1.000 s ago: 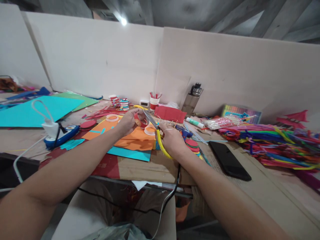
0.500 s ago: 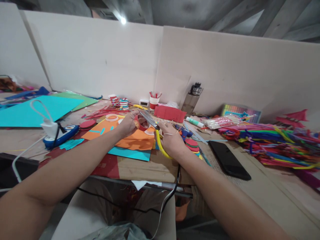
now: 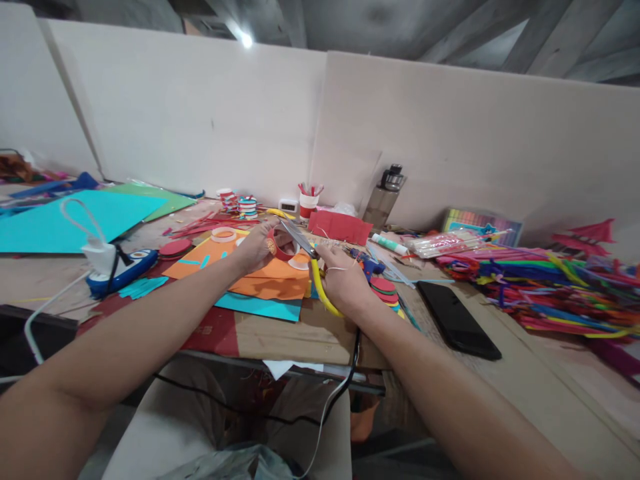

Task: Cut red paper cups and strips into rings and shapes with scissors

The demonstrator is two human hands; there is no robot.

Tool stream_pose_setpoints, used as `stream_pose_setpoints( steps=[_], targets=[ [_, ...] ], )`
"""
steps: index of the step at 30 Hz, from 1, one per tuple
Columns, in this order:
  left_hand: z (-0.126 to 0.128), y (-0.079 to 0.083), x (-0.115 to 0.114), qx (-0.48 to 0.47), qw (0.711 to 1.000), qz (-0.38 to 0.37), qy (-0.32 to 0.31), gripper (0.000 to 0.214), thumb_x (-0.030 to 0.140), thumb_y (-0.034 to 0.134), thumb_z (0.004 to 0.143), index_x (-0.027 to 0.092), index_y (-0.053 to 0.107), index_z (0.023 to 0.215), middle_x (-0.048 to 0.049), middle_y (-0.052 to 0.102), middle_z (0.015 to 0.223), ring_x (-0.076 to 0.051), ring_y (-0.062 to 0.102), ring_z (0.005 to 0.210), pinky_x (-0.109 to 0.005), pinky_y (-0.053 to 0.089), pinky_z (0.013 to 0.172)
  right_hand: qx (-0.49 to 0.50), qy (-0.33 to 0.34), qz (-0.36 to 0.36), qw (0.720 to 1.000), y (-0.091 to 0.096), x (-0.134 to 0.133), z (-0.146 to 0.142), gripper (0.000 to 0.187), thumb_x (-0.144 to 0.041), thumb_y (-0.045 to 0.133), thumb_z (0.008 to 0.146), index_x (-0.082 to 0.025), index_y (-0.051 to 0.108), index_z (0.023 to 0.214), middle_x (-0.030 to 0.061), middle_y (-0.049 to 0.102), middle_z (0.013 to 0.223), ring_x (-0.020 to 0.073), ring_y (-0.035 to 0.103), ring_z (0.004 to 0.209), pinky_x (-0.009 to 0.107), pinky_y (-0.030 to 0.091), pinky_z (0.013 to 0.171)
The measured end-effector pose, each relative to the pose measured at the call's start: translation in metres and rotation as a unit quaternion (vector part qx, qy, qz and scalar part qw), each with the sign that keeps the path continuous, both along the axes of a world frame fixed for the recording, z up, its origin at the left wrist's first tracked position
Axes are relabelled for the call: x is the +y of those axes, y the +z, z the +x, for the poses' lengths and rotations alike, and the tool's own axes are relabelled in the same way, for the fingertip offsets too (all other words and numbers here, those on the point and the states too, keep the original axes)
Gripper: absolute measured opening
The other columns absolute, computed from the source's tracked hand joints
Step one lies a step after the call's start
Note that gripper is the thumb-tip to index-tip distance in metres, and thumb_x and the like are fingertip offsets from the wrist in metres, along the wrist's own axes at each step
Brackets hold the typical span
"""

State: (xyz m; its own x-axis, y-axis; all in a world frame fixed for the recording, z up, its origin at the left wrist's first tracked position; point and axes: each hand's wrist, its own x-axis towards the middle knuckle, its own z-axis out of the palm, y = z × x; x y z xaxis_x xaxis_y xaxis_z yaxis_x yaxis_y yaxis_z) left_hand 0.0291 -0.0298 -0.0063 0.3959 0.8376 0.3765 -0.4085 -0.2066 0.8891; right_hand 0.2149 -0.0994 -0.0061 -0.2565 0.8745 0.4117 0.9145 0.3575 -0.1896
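Note:
My right hand is closed round the yellow handle of a pair of scissors, whose metal blades point up and to the left. Between the fingers of my left hand is a red paper ring, and the blades lie at its upper edge. Whether they are cutting into the ring cannot be made out. Below both hands are orange paper sheets on top of a turquoise sheet. A pale paper ring lies on the orange paper.
A black phone lies at right, near bundled pipe cleaners. Behind stand a bottle and a red-and-white cup. A glue stick lies right of folded red paper. At left sits a blue power strip.
Both hands keep almost the same place. The red ring and the scissor blades have shifted very slightly; the rest of the table looks the same.

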Motion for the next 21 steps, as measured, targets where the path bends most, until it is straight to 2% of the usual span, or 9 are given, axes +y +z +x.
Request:
stream_pose_setpoints(
  steps=[7,12,16,21],
  targets=[
    [-0.0028,0.0008,0.0022,0.011,1.000,0.021,-0.018,0.039,0.042,0.085,0.063,0.012,0.061,0.067,0.0009,0.053,0.056,-0.007,0.048,0.051,-0.019,0.037,0.047,-0.004,-0.003,-0.002,1.000,0.0013,-0.0012,-0.0004,0.034,-0.027,0.047,0.092,-0.020,0.059,0.122,0.0112,0.067,0.106,0.0219,0.061,0.093,0.029,0.044,0.079],
    [-0.0040,0.0010,0.0023,0.027,0.999,0.013,-0.018,0.039,0.043,0.084,0.065,0.012,0.060,0.066,-0.0006,0.057,0.059,-0.006,0.047,0.047,-0.020,0.037,0.044,-0.003,-0.003,0.006,1.000,0.0013,-0.0012,-0.0008,0.031,-0.027,0.045,0.092,-0.020,0.061,0.118,0.0106,0.067,0.104,0.0221,0.062,0.095,0.028,0.044,0.081],
    [-0.0067,0.0002,0.0031,0.036,0.998,0.013,-0.045,0.036,0.042,0.082,0.068,0.013,0.061,0.066,-0.0012,0.057,0.061,-0.007,0.047,0.046,-0.020,0.037,0.041,0.004,0.000,0.003,1.000,0.0032,-0.0026,-0.0015,0.028,-0.029,0.045,0.092,-0.020,0.064,0.110,0.0092,0.068,0.095,0.0211,0.062,0.086,0.028,0.043,0.076],
    [-0.0062,0.0001,0.0026,0.051,0.996,0.053,-0.040,0.036,0.043,0.077,0.072,0.014,0.058,0.063,-0.0033,0.060,0.064,-0.009,0.051,0.049,-0.023,0.040,0.043,0.108,0.047,0.011,0.993,-0.0017,0.0040,0.0008,0.026,-0.035,0.047,0.091,-0.020,0.065,0.100,0.0049,0.068,0.086,0.0176,0.059,0.076,0.027,0.043,0.070]
  ],
)
